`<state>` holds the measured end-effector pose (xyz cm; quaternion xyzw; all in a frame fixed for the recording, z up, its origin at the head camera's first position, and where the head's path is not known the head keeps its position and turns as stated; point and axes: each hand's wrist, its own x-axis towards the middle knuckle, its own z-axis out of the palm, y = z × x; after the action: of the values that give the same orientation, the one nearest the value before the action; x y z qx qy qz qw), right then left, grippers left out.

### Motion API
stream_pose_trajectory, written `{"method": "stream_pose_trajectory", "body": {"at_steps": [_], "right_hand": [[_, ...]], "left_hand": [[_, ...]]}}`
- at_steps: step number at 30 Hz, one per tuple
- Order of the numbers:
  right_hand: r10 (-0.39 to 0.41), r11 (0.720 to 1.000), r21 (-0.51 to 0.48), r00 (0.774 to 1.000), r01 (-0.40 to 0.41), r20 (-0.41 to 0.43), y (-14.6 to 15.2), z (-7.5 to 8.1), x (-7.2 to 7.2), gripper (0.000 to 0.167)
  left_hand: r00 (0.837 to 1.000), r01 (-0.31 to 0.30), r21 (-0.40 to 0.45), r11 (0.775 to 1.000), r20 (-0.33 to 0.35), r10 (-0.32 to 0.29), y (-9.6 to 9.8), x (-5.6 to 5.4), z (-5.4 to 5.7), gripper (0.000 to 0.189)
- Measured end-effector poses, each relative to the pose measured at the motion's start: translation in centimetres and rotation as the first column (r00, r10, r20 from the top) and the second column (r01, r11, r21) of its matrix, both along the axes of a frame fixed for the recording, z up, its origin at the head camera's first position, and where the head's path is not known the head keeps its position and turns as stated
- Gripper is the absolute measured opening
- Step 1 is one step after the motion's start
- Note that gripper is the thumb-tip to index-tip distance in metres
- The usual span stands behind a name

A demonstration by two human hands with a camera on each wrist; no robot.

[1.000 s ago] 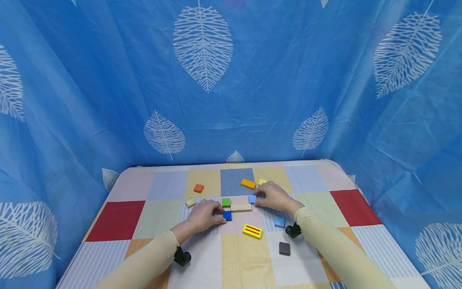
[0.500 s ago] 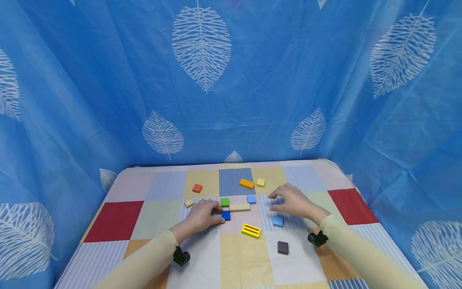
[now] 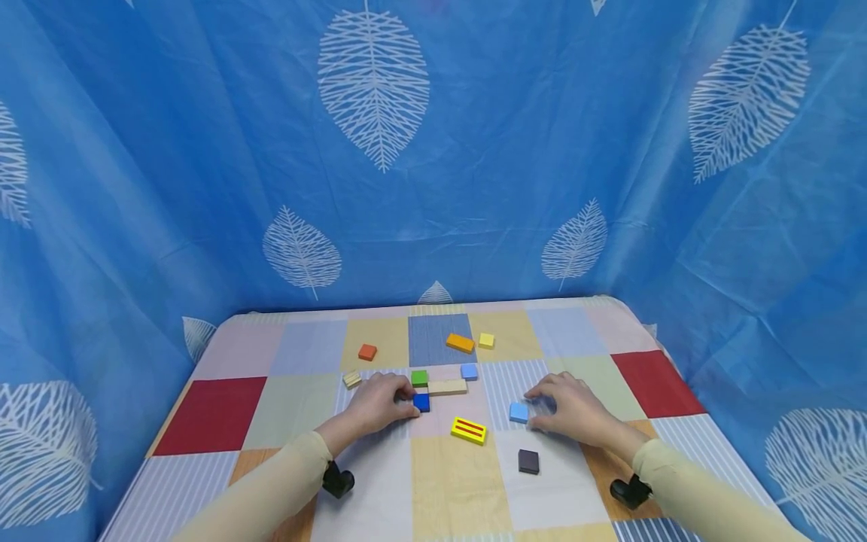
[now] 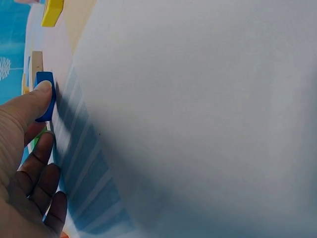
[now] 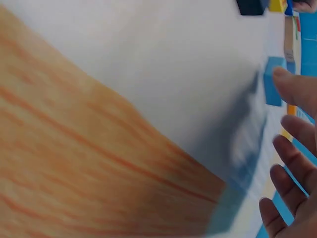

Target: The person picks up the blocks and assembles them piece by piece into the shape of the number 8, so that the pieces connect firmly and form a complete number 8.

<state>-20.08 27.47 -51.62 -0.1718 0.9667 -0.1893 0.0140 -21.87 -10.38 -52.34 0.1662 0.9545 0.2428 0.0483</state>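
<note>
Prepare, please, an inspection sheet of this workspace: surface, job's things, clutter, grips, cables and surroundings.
Surface: multicoloured patchwork-print cloth, mostly flat.
Job's things: dark-blue square block; light-blue square block; both seem wooden.
Clutter: green square block close beside plain wooden bar; also periwinkle block, orange bar, pale-yellow block, red-orange block, beige striped block, yellow bar with red stripes, blackish square block.
Grips: left grip, a bare hand, pinches dark-blue square block; right grip, also bare, is beside light-blue square block, contact unclear.
Cables: nothing seen.
Surroundings: blue curtain with white leaf prints, behind and at both sides.
</note>
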Motion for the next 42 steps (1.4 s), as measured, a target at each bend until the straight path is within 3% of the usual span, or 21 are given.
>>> {"method": "stream_pose_trajectory", "body": {"at_steps": [10, 26, 33, 42], "right_hand": [[-0.085, 0.993, -0.084, 0.996, 0.085, 0.006, -0.3, -1.4, 0.9, 0.038], [-0.117, 0.989, -0.089, 0.993, 0.117, 0.012, -0.9, -1.4, 0.7, 0.03], [-0.105, 0.993, -0.062, 0.994, 0.104, -0.023, -1.4, -1.4, 0.3, 0.028], [-0.021, 0.999, -0.04, 0.999, 0.02, -0.033, -3.7, -1.2, -1.1, 0.025]], "left_hand": [[1.0, 0.0, -0.004, 1.0, -0.004, 0.0, -0.1, -0.3, 0.0, 0.028], [1.0, 0.006, 0.005, 1.0, -0.005, -0.006, -0.1, -0.3, 0.2, 0.027], [1.0, 0.01, 0.006, 1.0, -0.007, -0.01, -0.1, -0.3, 0.2, 0.027], [1.0, 0.015, 0.006, 1.0, -0.008, -0.015, -0.1, -0.2, 0.2, 0.026]]}}
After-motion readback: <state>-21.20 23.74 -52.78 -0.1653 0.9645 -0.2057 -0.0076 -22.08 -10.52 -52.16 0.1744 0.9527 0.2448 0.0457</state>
